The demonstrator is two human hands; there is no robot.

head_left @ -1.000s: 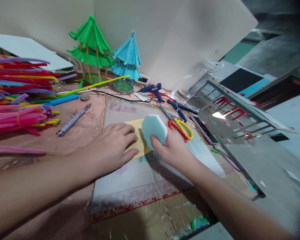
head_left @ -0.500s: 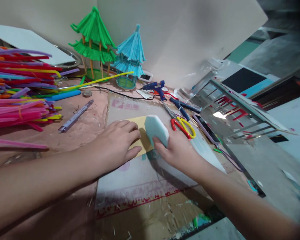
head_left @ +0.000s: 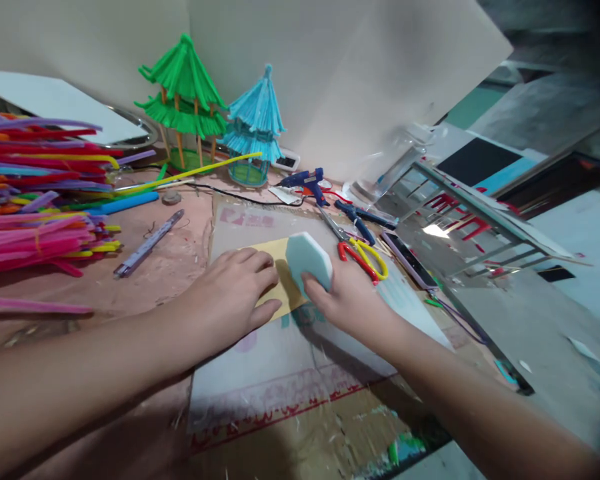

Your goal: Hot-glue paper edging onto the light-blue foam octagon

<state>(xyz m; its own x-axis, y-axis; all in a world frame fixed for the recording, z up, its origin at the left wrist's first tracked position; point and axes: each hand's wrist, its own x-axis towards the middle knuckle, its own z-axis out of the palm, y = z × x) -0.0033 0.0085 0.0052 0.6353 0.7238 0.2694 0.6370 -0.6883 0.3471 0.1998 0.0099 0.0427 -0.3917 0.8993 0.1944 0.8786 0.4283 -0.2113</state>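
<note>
My right hand (head_left: 353, 293) grips a pale, many-sided foam piece (head_left: 307, 263) by its right edge, the thumb pressed on its near face. The piece stands tilted on edge over a yellow sheet (head_left: 280, 293); whether its lower edge touches the sheet I cannot tell. On the sheet's left part rests my left hand (head_left: 243, 287), palm down with fingers apart and nothing gripped in it. Under the sheet lies a whitish printed board (head_left: 260, 387). Scissors (head_left: 360, 257) with red and yellow handles lie just beyond my right hand.
Bundled pipe cleaners (head_left: 40, 227) fill the left side, near a pen (head_left: 150, 243). Green (head_left: 185, 100) and blue (head_left: 255, 127) model pavilions stand behind. A glue gun (head_left: 307, 183), pliers (head_left: 357, 220) and a phone (head_left: 410, 260) lie right, near the table edge.
The view has tilted up a little, so the background sits lower in the picture. Both hands keep nearly the same pose, and the foam piece stays in my right hand.
</note>
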